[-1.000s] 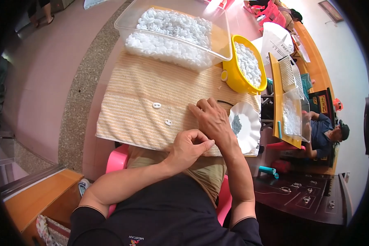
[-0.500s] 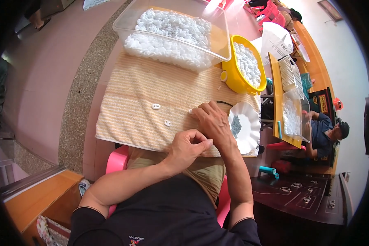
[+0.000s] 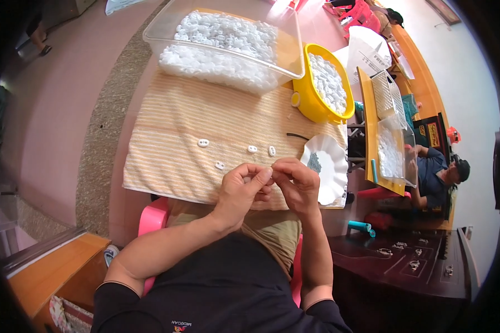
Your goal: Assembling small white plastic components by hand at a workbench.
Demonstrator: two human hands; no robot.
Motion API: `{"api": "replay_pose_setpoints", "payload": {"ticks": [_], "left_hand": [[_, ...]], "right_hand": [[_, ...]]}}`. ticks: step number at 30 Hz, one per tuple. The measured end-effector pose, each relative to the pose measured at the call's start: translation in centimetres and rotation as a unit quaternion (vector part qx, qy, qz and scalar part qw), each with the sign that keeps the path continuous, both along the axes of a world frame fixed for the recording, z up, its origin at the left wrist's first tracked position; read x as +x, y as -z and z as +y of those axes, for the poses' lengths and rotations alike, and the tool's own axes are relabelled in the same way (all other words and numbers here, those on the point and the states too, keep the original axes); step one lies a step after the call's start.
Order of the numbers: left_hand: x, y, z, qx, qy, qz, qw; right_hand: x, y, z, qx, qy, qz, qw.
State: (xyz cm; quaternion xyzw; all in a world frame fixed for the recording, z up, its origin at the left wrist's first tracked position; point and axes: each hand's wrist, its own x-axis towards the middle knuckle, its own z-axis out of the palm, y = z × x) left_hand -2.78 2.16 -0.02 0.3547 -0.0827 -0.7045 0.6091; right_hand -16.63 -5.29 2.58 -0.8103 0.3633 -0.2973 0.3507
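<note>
My left hand (image 3: 240,191) and my right hand (image 3: 298,186) meet fingertip to fingertip over the near edge of a striped towel (image 3: 166,125). Both are pinched closed. Whatever sits between the fingers is too small and covered to make out. Beyond them on the towel lie several small white oval plastic pieces with two holes, among them one piece (image 3: 271,150) close to my right fingers and another (image 3: 203,142) farther left. Beside my right hand is a white fluted dish (image 3: 332,176) with a small heap of dark grey bits (image 3: 315,162).
A clear bin (image 3: 222,65) of white pieces stands at the far side, with a yellow tub (image 3: 312,102) of them to its right. A thin black stick (image 3: 298,136) lies by the dish. Rightward, a person (image 3: 433,175) sits at another table with a clear box (image 3: 391,152).
My right hand has drawn back from the towel to meet my left fingertips. Two white pieces now show near where it was. The view has shifted slightly.
</note>
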Motion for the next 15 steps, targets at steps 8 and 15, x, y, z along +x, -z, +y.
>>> {"api": "replay_pose_setpoints", "payload": {"ticks": [8, 15], "left_hand": [[-0.4, 0.2, 0.1, -0.026, 0.006, -0.044, 0.999], [-0.3, 0.6, 0.1, -0.041, 0.027, -0.025, 0.998]], "right_hand": [[0.5, 1.0, 1.6, -0.187, 0.065, -0.027, 0.980], [0.6, 1.7, 2.2, -0.220, 0.080, -0.037, 0.972]]}}
